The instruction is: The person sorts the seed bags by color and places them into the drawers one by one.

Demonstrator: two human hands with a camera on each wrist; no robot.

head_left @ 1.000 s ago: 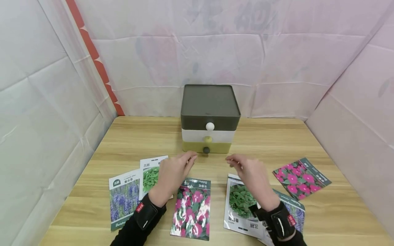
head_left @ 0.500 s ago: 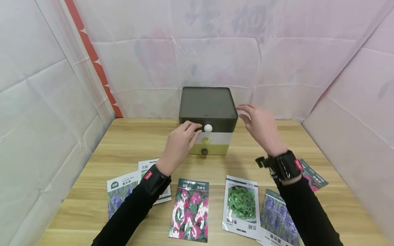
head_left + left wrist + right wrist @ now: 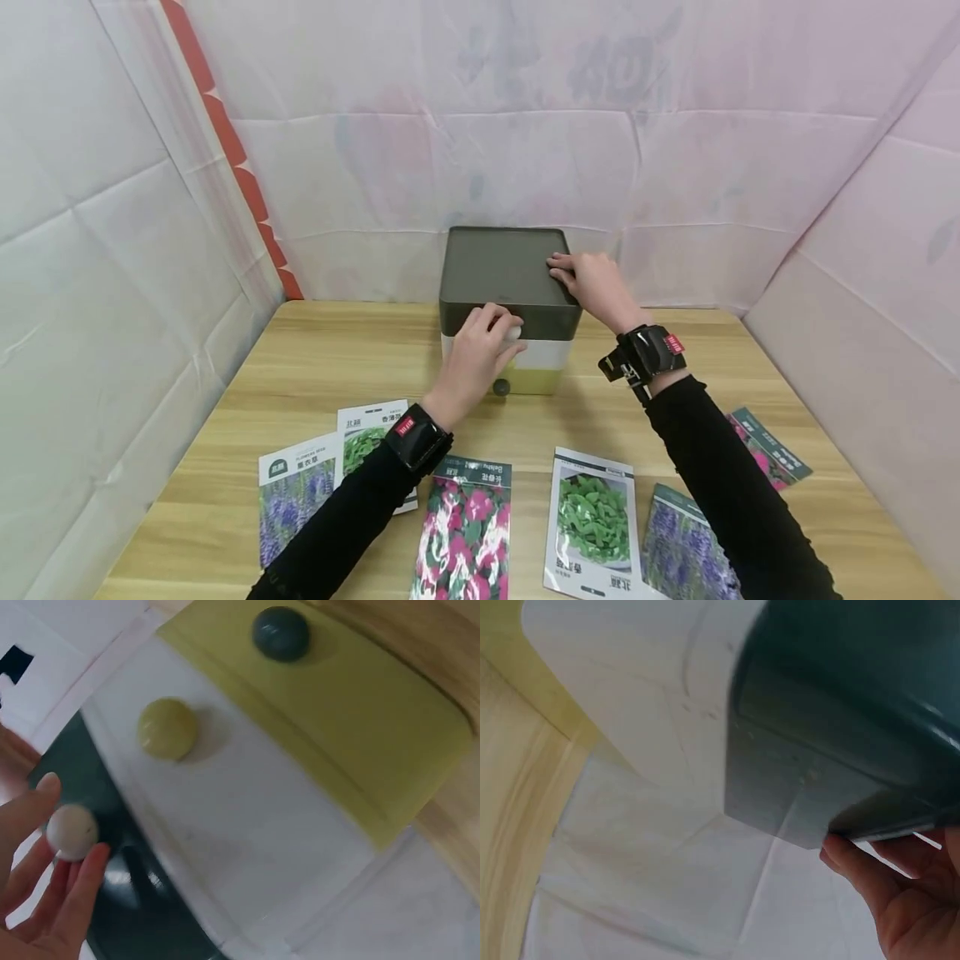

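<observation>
A three-drawer box (image 3: 512, 287) stands at the far middle of the wooden table (image 3: 315, 358). The right hand (image 3: 592, 282) lies fingers-flat on its dark top, near the right edge. Below and to the left, the left hand (image 3: 480, 354) pinches the top drawer's white knob (image 3: 72, 832) between its fingertips (knob nearly hidden from the head view). Seed packets (image 3: 465, 533) lie nearer the person.

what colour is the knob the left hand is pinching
White. The knob, on the dark top drawer, sits between the left hand's fingertips; the left wrist view shows it best.
</observation>
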